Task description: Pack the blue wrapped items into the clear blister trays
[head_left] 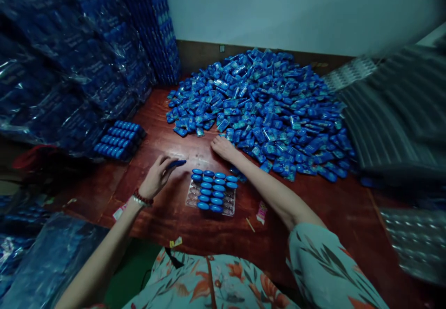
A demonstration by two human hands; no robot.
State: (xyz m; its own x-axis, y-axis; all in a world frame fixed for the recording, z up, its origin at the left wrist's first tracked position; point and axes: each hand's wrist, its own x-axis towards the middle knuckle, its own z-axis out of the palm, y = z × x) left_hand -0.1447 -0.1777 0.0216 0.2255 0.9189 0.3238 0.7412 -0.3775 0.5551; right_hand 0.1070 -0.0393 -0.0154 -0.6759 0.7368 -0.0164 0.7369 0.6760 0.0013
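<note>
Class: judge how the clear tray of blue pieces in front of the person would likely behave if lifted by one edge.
The tray looks thin, so it would probably flex. Its blue pieces sit in open pockets and might spill.

A dark red wooden floor (167,216) is carrying a big heap of blue packets (265,104), a clear blister tray (212,196) partly filled with blue pieces, a full block of blue pieces (120,139) lying near wrapped stacks (69,67), and small paper scraps (261,212) scattered about
</note>
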